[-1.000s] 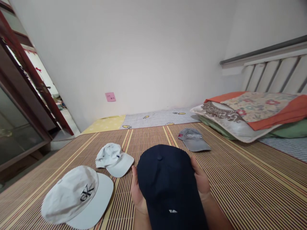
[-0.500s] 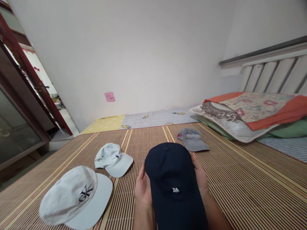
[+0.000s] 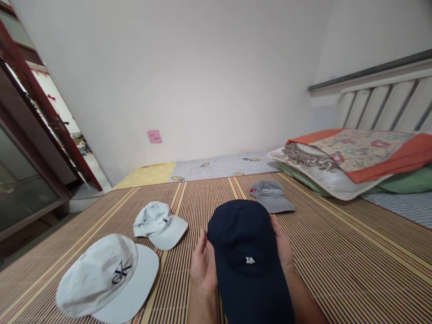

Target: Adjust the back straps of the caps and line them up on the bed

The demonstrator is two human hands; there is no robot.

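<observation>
A navy baseball cap (image 3: 245, 238) with small white letters on its front is held between my two hands, brim toward me. My left hand (image 3: 204, 265) supports its left side, thumb up and fingers hidden behind the cap. On the opposite side my right hand (image 3: 283, 245) grips the edge, its fingers mostly hidden. To the left lie a white cap with dark letters (image 3: 97, 274) and a smaller white cap with a tiny dark emblem (image 3: 157, 225). Beyond the navy cap sits a grey cap (image 3: 270, 196), partly covered by it.
The caps rest on a striped bamboo mat (image 3: 337, 252) over a bed. Pillows with a floral, orange-edged cover (image 3: 371, 148) are stacked at the right, below a slatted headboard (image 3: 381, 105). A pink note (image 3: 154, 136) sticks to the wall; a door (image 3: 50, 103) stands at the left.
The navy cap has shifted slightly right and tilted a little, so its white letters sit higher. My left thumb stands slightly farther from the cap's edge. The other caps have not moved.
</observation>
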